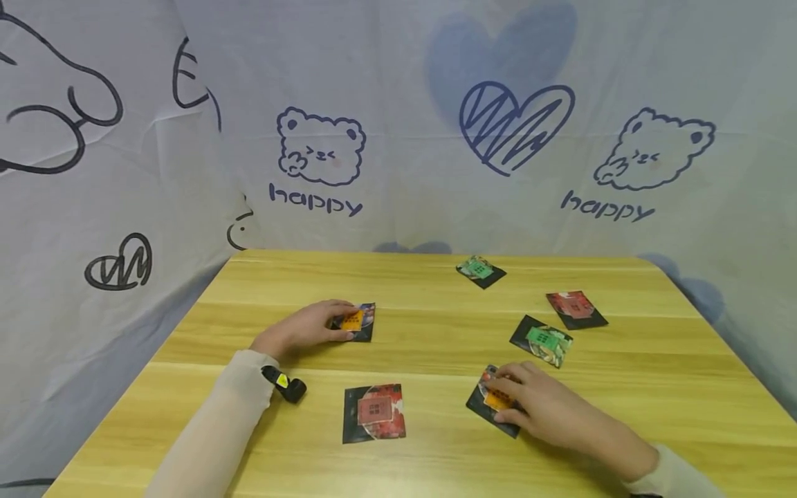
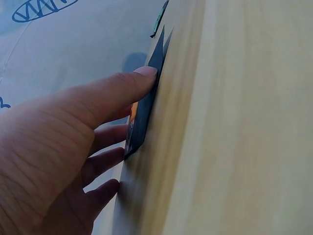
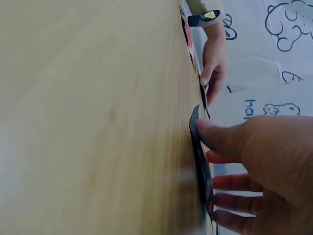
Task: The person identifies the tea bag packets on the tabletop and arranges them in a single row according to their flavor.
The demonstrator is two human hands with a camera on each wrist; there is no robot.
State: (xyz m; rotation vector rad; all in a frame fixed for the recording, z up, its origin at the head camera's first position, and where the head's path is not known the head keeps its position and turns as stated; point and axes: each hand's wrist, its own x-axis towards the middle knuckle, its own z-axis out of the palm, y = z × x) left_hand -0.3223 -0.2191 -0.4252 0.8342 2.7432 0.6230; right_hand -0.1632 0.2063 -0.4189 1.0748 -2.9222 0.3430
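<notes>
My left hand (image 1: 317, 325) grips a small flat black packet with an orange label (image 1: 352, 319) at the table's left middle. In the left wrist view its thumb (image 2: 144, 73) lies along the packet's near edge, the fingers on the far side. One corner stands a little off the wood. My right hand (image 1: 542, 401) holds a second orange-label packet (image 1: 492, 408) nearer the front, thumb at one edge and fingers over the top. From the right wrist, that packet (image 3: 198, 152) shows edge-on beside the thumb, partly hidden by the fingers.
A red-label packet (image 1: 375, 413) lies between the hands, near the front. At right are a green-label packet (image 1: 543, 340) and another red one (image 1: 575, 309). A further green packet (image 1: 481, 271) sits near the back edge. Behind the wooden table (image 1: 280, 277) hangs a printed cloth (image 1: 398, 173).
</notes>
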